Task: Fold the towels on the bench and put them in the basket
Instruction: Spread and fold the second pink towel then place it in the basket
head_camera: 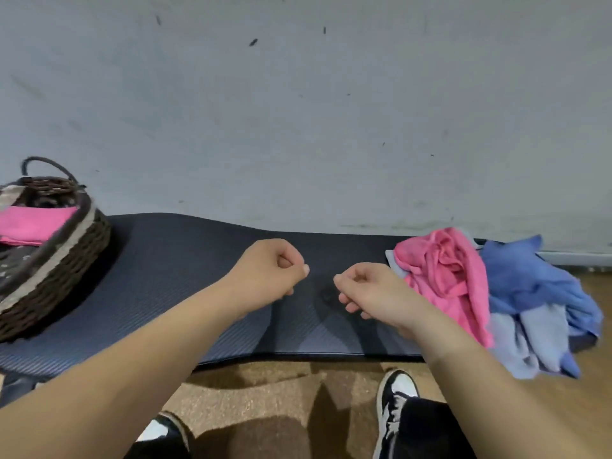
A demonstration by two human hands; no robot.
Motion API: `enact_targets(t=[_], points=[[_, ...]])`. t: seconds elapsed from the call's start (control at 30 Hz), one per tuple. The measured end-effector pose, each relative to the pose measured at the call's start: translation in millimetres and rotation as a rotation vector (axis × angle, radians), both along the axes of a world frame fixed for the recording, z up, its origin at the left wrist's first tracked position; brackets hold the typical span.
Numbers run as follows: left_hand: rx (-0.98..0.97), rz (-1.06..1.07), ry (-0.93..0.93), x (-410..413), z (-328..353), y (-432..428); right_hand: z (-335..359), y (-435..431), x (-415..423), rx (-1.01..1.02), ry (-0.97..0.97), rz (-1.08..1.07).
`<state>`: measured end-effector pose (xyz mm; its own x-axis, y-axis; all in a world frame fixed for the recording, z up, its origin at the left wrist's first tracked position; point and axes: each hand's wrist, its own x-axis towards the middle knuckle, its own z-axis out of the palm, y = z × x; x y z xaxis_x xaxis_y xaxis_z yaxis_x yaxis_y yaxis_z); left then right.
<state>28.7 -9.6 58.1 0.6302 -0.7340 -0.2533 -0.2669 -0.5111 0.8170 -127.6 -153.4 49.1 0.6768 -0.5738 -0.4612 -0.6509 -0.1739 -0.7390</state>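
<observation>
A dark padded bench (185,286) runs along the wall. On its left end stands a brown wicker basket (63,276) with a folded pink towel (29,223) inside. At the right end lies a heap of unfolded towels: a pink towel (447,276), a blue towel (526,279) and a pale blue towel (536,339) that hangs over the front edge. My left hand (271,270) and my right hand (371,293) hover over the bench's middle, fingers curled, holding nothing. The right hand is just left of the pink towel.
A grey wall (298,111) rises right behind the bench. Below the bench's front edge is a cork-like floor (265,385), where my black-and-white shoes (394,402) stand close to the bench.
</observation>
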Motion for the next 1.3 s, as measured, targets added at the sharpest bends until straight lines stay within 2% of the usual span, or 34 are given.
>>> enact_targets(t=[0.07, 0.13, 0.23, 0.43, 0.53, 0.67, 0.73, 0.87, 1.0, 1.07, 1.17, 1.27, 1.3], points=[[0.028, -0.061, 0.014, -19.4, -12.4, -24.4, -12.1, -21.8, -16.2, -0.059, 0.061, 0.028], [0.054, -0.103, 0.027, -35.8, -23.1, -46.6, -11.6, -41.7, -22.8, -0.169, 0.118, 0.145], [0.054, -0.135, 0.054, -55.3, -36.2, -79.7, 7.2, -69.1, -30.1, -0.237, 0.089, 0.192], [-0.069, -0.235, -0.119, -106.4, -46.2, -169.0, 29.2, -126.5, -69.2, -0.359, 0.037, -0.110], [-0.087, -0.230, -0.061, -121.6, -55.6, -206.5, 31.1, -142.1, -80.7, -0.355, 0.054, -0.217], [-0.037, -0.112, -0.038, -119.4, -68.3, -223.0, 16.2, -158.7, -95.2, -0.237, 0.098, -0.254], [-0.064, -0.054, -0.013, -113.1, -64.1, -221.6, 9.6, -163.6, -101.8, -0.237, 0.117, -0.257], [-0.256, 0.092, 0.021, -93.1, -28.6, -201.5, 7.5, -163.7, -104.1, -0.251, 0.124, -0.291], [-0.373, 0.328, 0.195, -57.6, 10.6, -164.7, 11.6, -153.9, -94.3, -0.268, 0.170, -0.222], [-0.423, 0.366, 0.235, -45.1, 32.6, -143.0, 16.1, -146.2, -85.3, -0.279, 0.095, -0.214], [-0.470, 0.312, 0.140, -32.1, 62.8, -107.2, 30.7, -117.5, -65.4, -0.246, -0.137, -0.165], [-0.396, 0.219, -0.019, -24.8, 75.8, -63.5, 37.1, -69.6, -35.6, -0.157, -0.265, 0.022], [-0.349, 0.189, -0.049, -22.8, 71.0, -48.3, 34.8, -53.0, -24.5, -0.183, -0.284, 0.089]])
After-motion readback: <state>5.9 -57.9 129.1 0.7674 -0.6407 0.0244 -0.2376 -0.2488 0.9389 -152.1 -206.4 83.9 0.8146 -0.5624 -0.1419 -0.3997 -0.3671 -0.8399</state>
